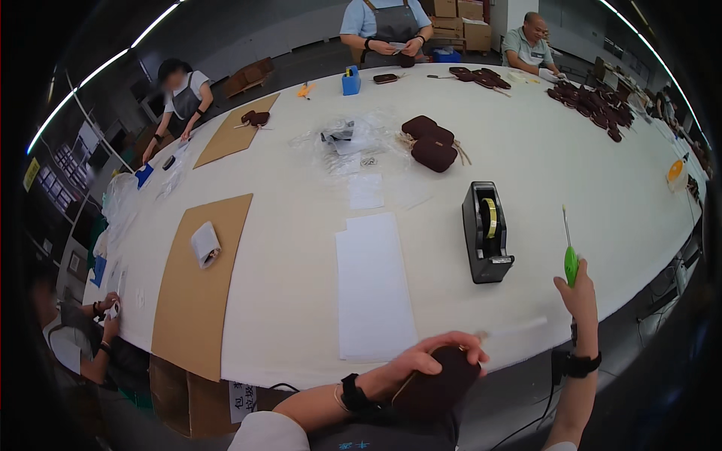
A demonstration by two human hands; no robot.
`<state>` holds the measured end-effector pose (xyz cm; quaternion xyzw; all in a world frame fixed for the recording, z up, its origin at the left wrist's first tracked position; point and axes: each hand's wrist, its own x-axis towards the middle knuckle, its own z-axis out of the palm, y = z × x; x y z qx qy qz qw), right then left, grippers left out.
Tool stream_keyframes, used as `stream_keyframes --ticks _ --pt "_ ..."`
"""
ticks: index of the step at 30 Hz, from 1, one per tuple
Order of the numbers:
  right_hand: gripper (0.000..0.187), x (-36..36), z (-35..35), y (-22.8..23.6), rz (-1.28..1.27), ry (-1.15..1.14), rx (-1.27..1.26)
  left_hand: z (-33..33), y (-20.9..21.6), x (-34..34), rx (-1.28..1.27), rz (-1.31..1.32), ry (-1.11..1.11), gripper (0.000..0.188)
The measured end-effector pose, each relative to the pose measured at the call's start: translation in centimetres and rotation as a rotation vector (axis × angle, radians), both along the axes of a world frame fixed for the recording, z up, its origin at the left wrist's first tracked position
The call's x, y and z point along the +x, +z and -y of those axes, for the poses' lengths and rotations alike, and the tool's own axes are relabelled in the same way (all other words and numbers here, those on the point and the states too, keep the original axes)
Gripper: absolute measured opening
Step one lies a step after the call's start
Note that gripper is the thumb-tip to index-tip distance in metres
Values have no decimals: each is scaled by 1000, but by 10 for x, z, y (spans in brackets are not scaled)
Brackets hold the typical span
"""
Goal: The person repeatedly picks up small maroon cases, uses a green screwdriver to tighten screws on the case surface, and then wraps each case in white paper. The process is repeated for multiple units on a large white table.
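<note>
My left hand [410,366] is closed around a small dark brown zip pouch [438,387] at the table's near edge, thumb on its top and fingers over the far side. A pale, blurred strip [519,328] lies just right of those fingers. Farther right, my right hand [580,292] grips the green handle of a tool with a thin metal shaft [571,264], pointing away from me over the table. Its exact kind is unclear. Between the hands and beyond them stands a black tape dispenser [487,237] with a yellowish roll.
White paper sheets [374,289] and a cardboard sheet [197,301] bearing a wrapped packet [205,245] lie to the left. Several brown pouches [434,146] sit beside crumpled clear plastic [346,146]. A brown pile [594,107] lies far right. Co-workers sit or stand around the table [293,225].
</note>
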<state>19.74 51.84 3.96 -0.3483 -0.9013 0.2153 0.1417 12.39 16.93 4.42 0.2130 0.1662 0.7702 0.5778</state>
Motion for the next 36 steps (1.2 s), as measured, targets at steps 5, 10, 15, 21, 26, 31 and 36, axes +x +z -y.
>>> stream_keyframes --ticks 5,10,15,21,26,31,36 --pt "62 -59 -37 -52 -100 124 153 48 -12 -75 -349 -344 833 63" --pt "52 -14 15 -56 -202 130 383 119 -74 -83 -825 -808 871 60" --pt "42 22 67 -48 -221 137 304 144 -14 -87 -1492 -1107 359 55" --pt "35 -63 177 -26 -328 582 -1 125 -24 -129 -906 -1984 649 69" --pt "30 -181 213 -38 -300 788 -11 106 -45 -126 -1009 -1846 505 77" --pt "20 -260 229 -68 -215 733 235 104 -42 -118 -1038 -1762 488 78" --pt "18 -260 232 -76 -245 798 218 112 -47 -119 -944 -1673 518 75"
